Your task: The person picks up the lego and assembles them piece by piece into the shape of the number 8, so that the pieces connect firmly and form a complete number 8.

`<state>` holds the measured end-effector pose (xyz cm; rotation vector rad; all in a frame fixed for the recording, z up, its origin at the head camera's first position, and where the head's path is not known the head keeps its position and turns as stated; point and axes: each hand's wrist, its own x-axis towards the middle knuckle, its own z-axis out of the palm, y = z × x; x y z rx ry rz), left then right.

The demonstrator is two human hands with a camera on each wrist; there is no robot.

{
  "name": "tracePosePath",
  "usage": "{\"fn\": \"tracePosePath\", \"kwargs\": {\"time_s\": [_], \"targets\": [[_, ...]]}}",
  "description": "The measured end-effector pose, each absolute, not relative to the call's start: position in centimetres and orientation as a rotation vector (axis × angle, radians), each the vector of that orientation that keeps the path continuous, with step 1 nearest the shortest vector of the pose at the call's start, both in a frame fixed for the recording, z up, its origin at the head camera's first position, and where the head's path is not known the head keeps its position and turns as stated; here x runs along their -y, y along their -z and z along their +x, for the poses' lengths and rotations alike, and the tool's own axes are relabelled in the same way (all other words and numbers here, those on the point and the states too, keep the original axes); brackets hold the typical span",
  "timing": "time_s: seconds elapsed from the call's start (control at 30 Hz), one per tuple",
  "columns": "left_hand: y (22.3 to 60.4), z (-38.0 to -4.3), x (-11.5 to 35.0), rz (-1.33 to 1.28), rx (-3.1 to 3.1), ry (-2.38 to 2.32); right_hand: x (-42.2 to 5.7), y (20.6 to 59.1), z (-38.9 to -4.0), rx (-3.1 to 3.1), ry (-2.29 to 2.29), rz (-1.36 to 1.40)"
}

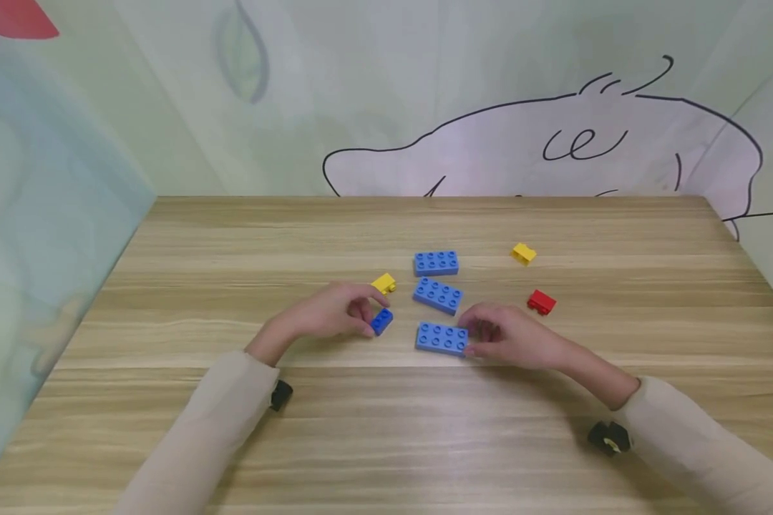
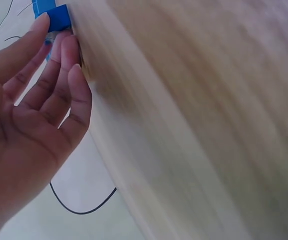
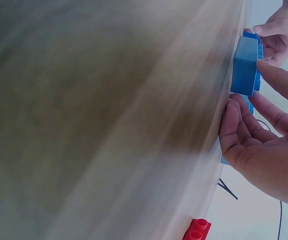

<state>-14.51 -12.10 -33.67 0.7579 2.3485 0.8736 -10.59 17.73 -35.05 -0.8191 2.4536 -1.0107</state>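
In the head view my left hand [image 1: 335,311] pinches a small dark blue building brick [image 1: 381,321] between thumb and fingers, low over the table. The left wrist view shows the thumb against this brick [image 2: 59,18], the other fingers loosely curled below. My right hand [image 1: 512,335] grips the right end of a larger light blue eight-stud brick [image 1: 442,338], which lies studs up. Its thumb meets the near side of that brick [image 3: 245,67] in the right wrist view. A yellow brick [image 1: 383,283] lies just behind the left hand, partly covered by its fingers.
Two more light blue bricks, a tilted one [image 1: 438,295] and a straight one [image 1: 436,263], lie behind the gripped one. To the right are a red brick [image 1: 541,302] and another yellow brick [image 1: 524,253]. The wooden table [image 1: 361,443] ends at a printed backdrop.
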Motion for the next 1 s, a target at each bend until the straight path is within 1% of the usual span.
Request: {"fn": "tracePosePath", "kwargs": {"time_s": [0.33,0.6,0.83,1.0], "targets": [[33.7,-14.4,11.9,0.764,-2.367,-0.869,-17.8,35.1,-10.7,-2.447,1.018,-0.815],[33.0,-14.1,12.0,0.715,-2.403,-0.977,-17.7,34.9,-10.7,-2.456,0.998,-0.798],[32.5,-13.0,10.2,0.729,-2.441,-1.037,-17.9,35.1,-10.9,-2.454,0.999,-0.793],[32.9,-12.1,8.4,0.743,-2.442,-1.064,-17.8,35.2,-10.9,-2.454,1.002,-0.797]]}}
